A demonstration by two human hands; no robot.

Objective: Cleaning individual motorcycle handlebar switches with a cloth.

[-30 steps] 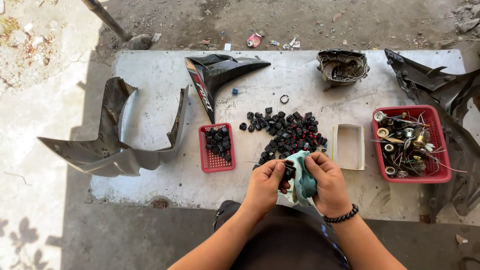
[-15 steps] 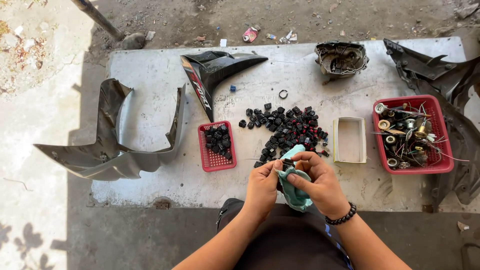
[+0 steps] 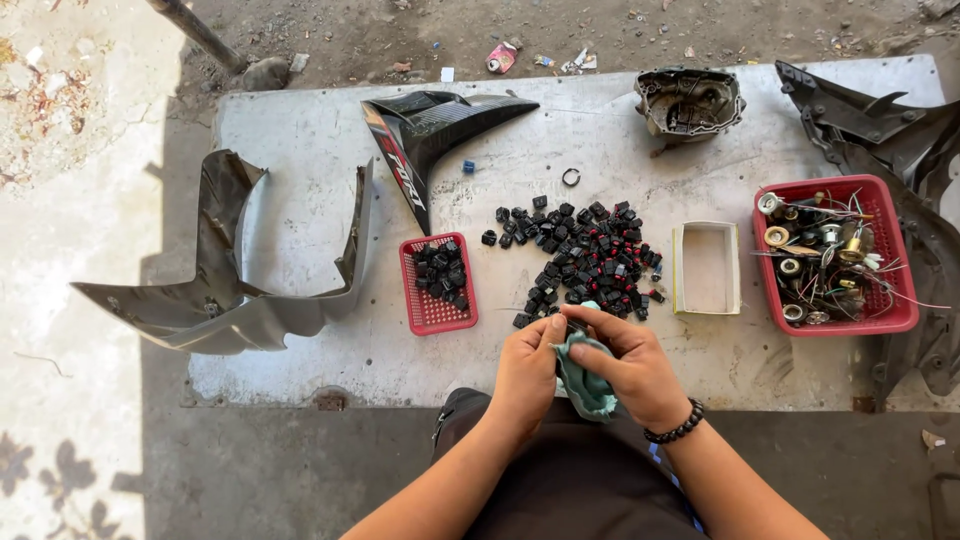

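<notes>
Both hands meet at the near edge of a grey slab (image 3: 300, 170). My right hand (image 3: 632, 368) grips a teal cloth (image 3: 583, 378) that hangs down between the hands. My left hand (image 3: 527, 365) pinches a small dark part against the top of the cloth; the part is mostly hidden by fingers and cloth. Just beyond the hands lies a pile of small black and red parts (image 3: 585, 262). A small red basket (image 3: 437, 283) left of the pile holds several of the same black parts.
An open white box (image 3: 707, 268) lies right of the pile. A larger red basket (image 3: 835, 255) holds wires and round metal parts. Black fairing panels (image 3: 225, 265) (image 3: 430, 135) (image 3: 880, 130), a metal engine cover (image 3: 690, 103) and a small ring (image 3: 571, 177) sit around the slab.
The hands and cloth have drawn slightly back from the pile toward my body. The cloth has shifted in my right hand and now hangs lower between the two hands.
</notes>
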